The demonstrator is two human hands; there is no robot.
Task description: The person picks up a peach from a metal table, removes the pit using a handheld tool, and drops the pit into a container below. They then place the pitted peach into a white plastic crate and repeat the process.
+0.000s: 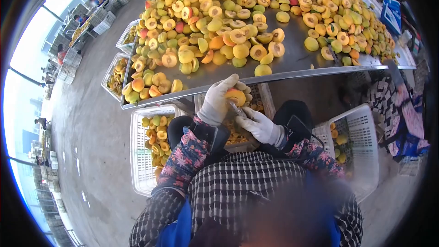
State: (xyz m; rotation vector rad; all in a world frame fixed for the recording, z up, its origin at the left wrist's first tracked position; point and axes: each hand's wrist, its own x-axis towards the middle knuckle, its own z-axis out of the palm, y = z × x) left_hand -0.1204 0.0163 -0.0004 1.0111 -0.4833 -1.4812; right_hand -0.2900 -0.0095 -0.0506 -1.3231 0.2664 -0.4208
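Observation:
My left hand point(218, 101), in a white glove, is closed around a yellow peach half point(235, 95) with a reddish inner face. Gripped in my gloved right hand point(260, 126) is a slim metal hand tool point(235, 108). Its tip meets the lower side of the peach half; its exact shape is partly hidden by my fingers. Both hands are above my lap, just in front of the table edge. Below them stands a crate point(269, 103) with fruit pieces in it.
A metal table point(292, 36) carries heaps of halved peaches point(215, 11). White plastic crates stand at my left point(139, 155) and right point(366, 151), both with fruit inside. More crates point(109, 71) sit beyond the table's left side. On the right is another person's patterned sleeve point(407, 110).

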